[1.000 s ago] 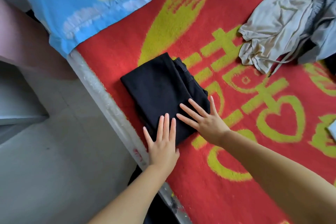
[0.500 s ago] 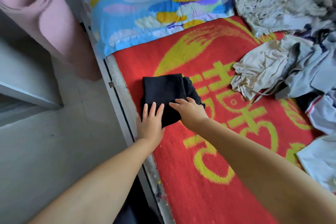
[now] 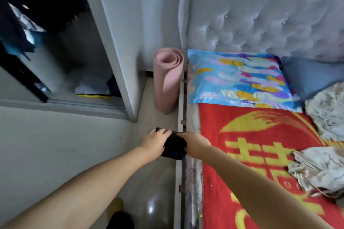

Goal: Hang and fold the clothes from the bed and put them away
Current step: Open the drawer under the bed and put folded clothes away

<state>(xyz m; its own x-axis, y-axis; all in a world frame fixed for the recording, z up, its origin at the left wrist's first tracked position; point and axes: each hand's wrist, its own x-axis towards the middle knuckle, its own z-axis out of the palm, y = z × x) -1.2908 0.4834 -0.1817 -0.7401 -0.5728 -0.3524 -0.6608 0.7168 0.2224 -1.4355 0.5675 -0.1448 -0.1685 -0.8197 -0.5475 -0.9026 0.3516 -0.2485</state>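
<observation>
The left hand (image 3: 155, 142) and right hand (image 3: 195, 144) are each gripping one end of the folded black garment (image 3: 175, 148), holding it in the air just off the bed (image 3: 260, 154) edge, above the floor (image 3: 74, 145), near the wardrobe (image 3: 61, 52) opening.

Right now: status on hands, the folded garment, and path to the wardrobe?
Left hand and right hand both grip the folded black garment, lifted off the bed. Open wardrobe ahead-left. Nothing visible in the way.
</observation>
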